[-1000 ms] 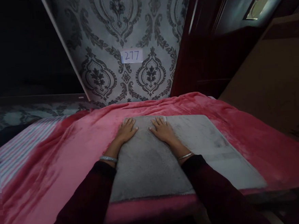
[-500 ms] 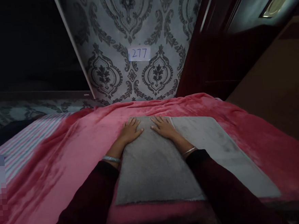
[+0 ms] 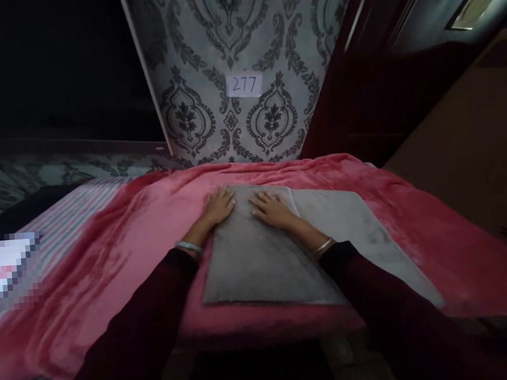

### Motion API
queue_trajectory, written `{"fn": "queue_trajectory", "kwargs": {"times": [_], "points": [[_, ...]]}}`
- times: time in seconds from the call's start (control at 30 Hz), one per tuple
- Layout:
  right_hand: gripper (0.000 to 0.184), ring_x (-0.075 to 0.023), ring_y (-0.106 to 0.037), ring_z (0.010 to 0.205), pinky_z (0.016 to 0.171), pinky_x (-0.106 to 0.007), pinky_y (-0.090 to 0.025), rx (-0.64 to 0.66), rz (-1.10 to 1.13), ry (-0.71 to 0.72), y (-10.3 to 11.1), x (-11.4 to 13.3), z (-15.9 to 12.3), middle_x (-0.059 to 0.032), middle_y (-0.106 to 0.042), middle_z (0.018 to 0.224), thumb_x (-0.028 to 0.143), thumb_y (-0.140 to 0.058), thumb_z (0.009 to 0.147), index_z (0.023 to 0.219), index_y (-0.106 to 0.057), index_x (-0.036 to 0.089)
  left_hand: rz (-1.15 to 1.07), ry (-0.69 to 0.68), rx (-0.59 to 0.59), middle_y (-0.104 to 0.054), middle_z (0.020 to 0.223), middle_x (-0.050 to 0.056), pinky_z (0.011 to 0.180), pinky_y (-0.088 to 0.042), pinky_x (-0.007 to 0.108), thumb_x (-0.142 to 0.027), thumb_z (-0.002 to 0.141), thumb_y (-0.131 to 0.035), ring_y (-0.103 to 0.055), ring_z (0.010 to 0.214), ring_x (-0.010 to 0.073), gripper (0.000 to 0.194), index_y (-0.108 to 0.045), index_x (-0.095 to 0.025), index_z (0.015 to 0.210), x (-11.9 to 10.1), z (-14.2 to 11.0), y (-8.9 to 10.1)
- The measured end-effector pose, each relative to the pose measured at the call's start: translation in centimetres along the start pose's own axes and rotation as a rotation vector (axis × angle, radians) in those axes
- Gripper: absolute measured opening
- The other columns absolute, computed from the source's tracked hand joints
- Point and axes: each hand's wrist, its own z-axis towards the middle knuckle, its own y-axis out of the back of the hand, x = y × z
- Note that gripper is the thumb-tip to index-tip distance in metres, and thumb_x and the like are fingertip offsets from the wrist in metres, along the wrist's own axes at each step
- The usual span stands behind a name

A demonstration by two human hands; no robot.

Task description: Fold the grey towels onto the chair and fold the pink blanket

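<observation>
L hand (image 3: pixel 218 207), R hand (image 3: pixel 274 210) flat w/ fingers spread on grey mat (image 3: pixel 258 262) atop pink blkt (image 3: pixel 148 238)

Near the pink plush blanket's (image 3: pixel 272 326) front edge, a dark maroon right sleeve (image 3: pixel 385 296) hides part of the flat grey plush mat (image 3: pixel 263 264), while the picture's edge crops the black rectangular screen (image 3: pixel 54 65).

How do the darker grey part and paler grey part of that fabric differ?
The darker grey part is left, the paler grey part right. The left hand and right hand rest on the darker part, neither on the paler. Both parts lie over the pink blanket.
</observation>
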Motion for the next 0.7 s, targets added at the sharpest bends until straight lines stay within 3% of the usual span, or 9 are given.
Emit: {"fn": "queue_trajectory", "kwargs": {"times": [0.07, 0.13, 0.33, 0.57, 0.7], "points": [[0.067, -0.0313, -0.013, 0.159, 0.124, -0.062, -0.015, -0.012, -0.019, 0.103, -0.7, 1.6, -1.3, -0.0073, -0.016, 0.173, 0.061, -0.033, 0.104, 0.164, -0.029, 0.032, 0.021, -0.141, -0.001, -0.024, 0.172, 0.007, 0.127, -0.016, 0.058, -0.041, 0.102, -0.031, -0.016, 0.16, 0.0284, 0.059, -0.041, -0.024, 0.157, -1.2, -1.3, -0.3], [0.069, -0.0319, -0.013, 0.159, 0.124, -0.062, -0.015, -0.025, -0.035, 0.125, -1.5, 2.9, -2.5, -0.0084, -0.016, 0.173, 0.061, -0.035, 0.104, 0.164, -0.028, 0.028, 0.031, -0.199, 0.042, -0.03, 0.169, 0.008, 0.128, -0.013, 0.054, -0.041, 0.103, -0.03, -0.02, 0.159, 0.0251, 0.06, -0.037, -0.022, 0.159, -2.1, -2.4, -0.7], [0.07, -0.033, -0.009, 0.159, 0.125, -0.062, -0.014, 0.015, -0.03, 0.12, -2.0, 4.0, -7.1, -0.0081, -0.015, 0.173, 0.059, -0.035, 0.105, 0.165, -0.024, 0.025, 0.038, -0.165, 0.115, -0.026, 0.17, 0.011, 0.128, -0.011, 0.054, -0.05, 0.103, -0.03, -0.018, 0.159, 0.0259, 0.066, -0.031, -0.02, 0.162, -2.6, -3.1, -0.7], [0.065, -0.0342, -0.009, 0.159, 0.123, -0.066, -0.014, 0.036, 0.026, 0.228, -3.1, 5.8, -16.9, -0.0026, -0.018, 0.172, 0.061, -0.04, 0.104, 0.163, -0.03, 0.036, 0.099, -0.15, 0.139, -0.022, 0.171, 0.013, 0.128, -0.01, 0.054, -0.049, 0.104, -0.031, -0.017, 0.159, 0.0279, 0.066, -0.03, -0.019, 0.162, -3.3, -3.4, 0.6], [0.063, -0.029, -0.013, 0.159, 0.126, -0.06, -0.014, 0.019, 0.125, 0.274, -3.3, 6.0, -20.9, -0.0029, -0.024, 0.171, 0.059, -0.043, 0.104, 0.161, -0.035, 0.035, 0.217, -0.07, 0.17, -0.027, 0.169, 0.018, 0.125, -0.009, 0.062, -0.053, 0.103, -0.032, -0.023, 0.157, 0.0344, 0.067, -0.035, -0.018, 0.16, -4.9, -3.3, 2.0]]}}
